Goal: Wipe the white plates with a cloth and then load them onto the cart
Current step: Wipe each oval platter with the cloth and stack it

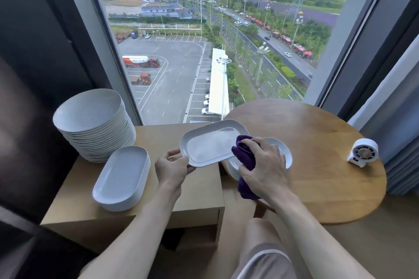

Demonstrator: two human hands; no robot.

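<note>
My left hand (172,169) pinches the near left rim of a white oblong plate (210,144), held tilted in the air between the cardboard box and the round table. My right hand (264,165) grips a purple cloth (246,158) against the plate's right end. Under my right hand a short stack of white plates (284,150) lies on the wooden table. A stack of oblong white plates (121,179) and a tall stack of round white plates (95,120) stand on the box at the left.
The cardboard box (199,197) sits left of the round wooden table (317,142). A small white fan (362,153) stands on the table's right side. A large window (204,41) is straight ahead, a curtain (399,120) at the right. My knee is below.
</note>
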